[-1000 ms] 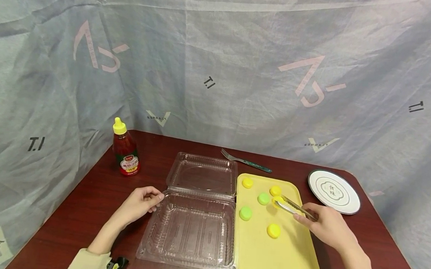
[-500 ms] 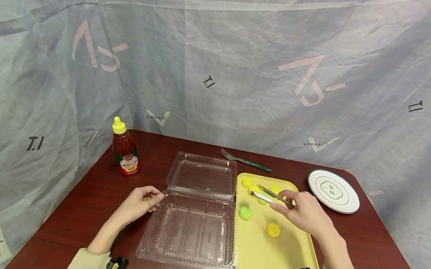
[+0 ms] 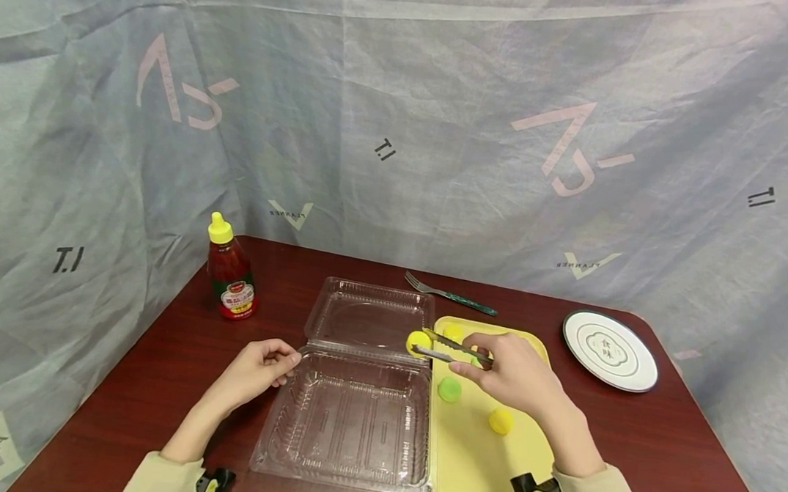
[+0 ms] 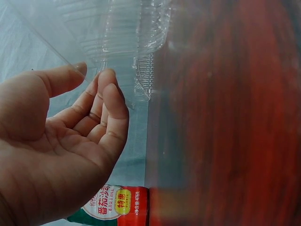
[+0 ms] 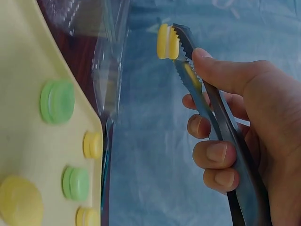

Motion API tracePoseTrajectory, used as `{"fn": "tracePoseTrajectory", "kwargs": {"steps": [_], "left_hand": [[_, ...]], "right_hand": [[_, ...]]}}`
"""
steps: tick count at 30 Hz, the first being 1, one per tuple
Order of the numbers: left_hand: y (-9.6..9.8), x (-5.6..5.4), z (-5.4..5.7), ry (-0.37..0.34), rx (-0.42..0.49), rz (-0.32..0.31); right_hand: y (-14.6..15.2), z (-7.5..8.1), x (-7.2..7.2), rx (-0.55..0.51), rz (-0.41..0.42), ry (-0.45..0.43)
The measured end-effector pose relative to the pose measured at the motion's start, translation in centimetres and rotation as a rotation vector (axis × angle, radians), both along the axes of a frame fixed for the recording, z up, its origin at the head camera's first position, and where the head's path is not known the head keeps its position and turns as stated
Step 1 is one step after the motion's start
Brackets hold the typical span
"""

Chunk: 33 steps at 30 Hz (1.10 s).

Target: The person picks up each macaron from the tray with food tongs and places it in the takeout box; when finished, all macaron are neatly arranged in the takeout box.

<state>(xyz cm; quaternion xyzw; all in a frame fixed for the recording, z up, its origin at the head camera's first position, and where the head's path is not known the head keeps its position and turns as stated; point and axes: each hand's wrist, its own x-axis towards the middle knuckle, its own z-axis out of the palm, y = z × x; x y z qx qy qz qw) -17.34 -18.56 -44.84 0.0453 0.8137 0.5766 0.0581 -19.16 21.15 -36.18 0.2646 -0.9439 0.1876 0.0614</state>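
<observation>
One macaron [image 5: 168, 42] in tongs [image 5: 225, 120] — bottle [image 4: 115, 206] reads "特惠".

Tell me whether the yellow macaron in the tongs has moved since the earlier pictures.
Yes: in the head view, that yellow macaron has moved left, from over the yellow tray to beyond its left edge, now seen against the clear container.

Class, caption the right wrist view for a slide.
Tongs in the right hand hold a yellow macaron clear of the tray.
</observation>
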Motion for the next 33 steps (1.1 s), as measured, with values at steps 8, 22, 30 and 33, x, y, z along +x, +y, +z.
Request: {"fn": "tracePoseTrajectory", "kwargs": {"steps": [8, 22, 30, 33], "left_hand": [[0.0, -0.1, -0.2, 0.005, 0.001, -0.002], [-0.1, 0.0, 0.0, 0.013, -0.001, -0.003], [-0.1, -0.1, -0.3, 0.011, -0.015, 0.003], [0.0, -0.1, -0.3, 0.013, -0.016, 0.006]], "right_hand": [[-3.0, 0.2, -0.3, -0.005, 0.109, -0.019], [-7.3, -0.6, -0.5, 0.027, 0.225, -0.1], [-9.3, -1.9, -0.5, 0.052, 0.294, -0.109], [-9.9, -2.4, -0.5, 0.074, 0.297, -0.105]]}}
